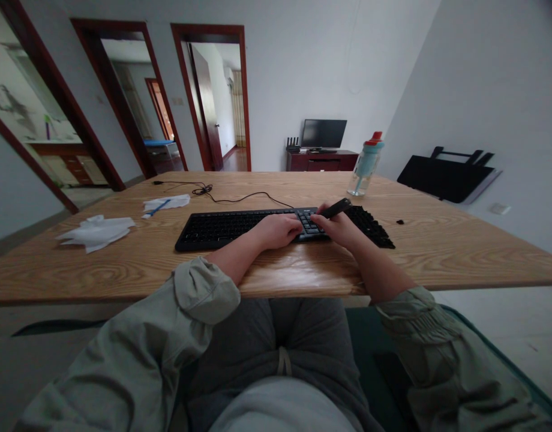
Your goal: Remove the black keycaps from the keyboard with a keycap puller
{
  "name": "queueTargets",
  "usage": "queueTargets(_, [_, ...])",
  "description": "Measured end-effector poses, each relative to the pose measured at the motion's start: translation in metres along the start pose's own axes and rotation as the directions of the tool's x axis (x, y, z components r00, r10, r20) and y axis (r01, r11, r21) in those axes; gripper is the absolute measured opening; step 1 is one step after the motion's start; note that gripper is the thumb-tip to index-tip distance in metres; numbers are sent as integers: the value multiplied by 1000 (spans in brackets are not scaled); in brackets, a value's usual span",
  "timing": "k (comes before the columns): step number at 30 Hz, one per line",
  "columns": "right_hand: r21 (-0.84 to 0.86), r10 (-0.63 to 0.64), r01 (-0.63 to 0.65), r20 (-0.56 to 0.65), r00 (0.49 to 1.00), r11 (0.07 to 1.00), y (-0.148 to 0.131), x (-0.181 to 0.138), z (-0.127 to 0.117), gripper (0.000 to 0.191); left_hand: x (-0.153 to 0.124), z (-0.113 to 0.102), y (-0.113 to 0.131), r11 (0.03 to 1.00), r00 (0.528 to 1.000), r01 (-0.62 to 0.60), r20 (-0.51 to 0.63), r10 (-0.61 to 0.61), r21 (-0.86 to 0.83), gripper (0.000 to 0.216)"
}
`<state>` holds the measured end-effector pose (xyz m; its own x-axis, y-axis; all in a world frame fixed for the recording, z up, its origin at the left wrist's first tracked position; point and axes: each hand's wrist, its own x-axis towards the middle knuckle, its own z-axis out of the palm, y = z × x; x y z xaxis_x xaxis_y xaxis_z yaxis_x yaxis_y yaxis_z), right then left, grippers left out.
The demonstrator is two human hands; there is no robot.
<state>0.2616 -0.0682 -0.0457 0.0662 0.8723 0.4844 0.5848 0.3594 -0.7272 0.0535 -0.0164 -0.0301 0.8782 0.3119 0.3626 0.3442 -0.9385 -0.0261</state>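
A black keyboard (222, 227) lies across the wooden table in front of me. My left hand (278, 230) rests on it near the number pad, fingers curled and pressed against its right part. In my right hand (336, 227) is a slim black-handled tool (336, 208), its handle pointing up and to the right; its working end is hidden by my fingers, over the number pad. Right of the keyboard lies a dense patch of small black pieces that look like keycaps (372, 227). One loose black piece (399, 222) sits apart from them.
A clear bottle with a red lid (367, 165) stands behind the black pieces. Crumpled white tissue (98, 232) and a blue stick-like item (158, 208) on another tissue lie at left. The keyboard's cable (253, 195) coils behind it. The table's near edge (298, 294) is before my lap.
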Motion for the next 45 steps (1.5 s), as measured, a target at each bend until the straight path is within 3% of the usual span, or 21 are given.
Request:
queueTargets(9, [-2, 5, -5, 99, 995, 1000, -17, -6, -4, 22, -3, -3, 6, 996, 1000, -11, 20, 9, 86, 30])
queueTargets(14, [13, 36, -37, 87, 996, 999, -14, -5, -3, 24, -1, 0, 6, 992, 1000, 14, -7, -14, 125, 30])
queueTargets(22, [-20, -14, 15, 54, 998, 1000, -12, -5, -2, 26, -1, -1, 7, 996, 999, 35, 2, -35, 82, 27])
queueTargets(27, [-15, -9, 10, 36, 999, 1000, -17, -4, -4, 30, -1, -2, 6, 988, 987, 153, -47, -152, 31, 15])
queueTargets(32, [48, 62, -64, 46, 997, 997, -21, -5, -6, 34, -1, -3, 7, 965, 963, 261, -60, -262, -30, 27])
queueTargets(38, [212, 174, -191, 95, 980, 959, -22, -7, -4, 37, -1, -5, 9, 952, 950, 299, -68, -304, -67, 44])
queueTargets(42, [384, 182, -216, 123, 976, 898, -21, -6, 2, 38, -1, -4, 4, 967, 966, 249, -56, -252, -61, 45])
queueTargets(45, [419, 178, -210, 115, 977, 884, -20, -5, 5, 36, 0, -3, 1, 979, 978, 200, -55, -201, -33, 39])
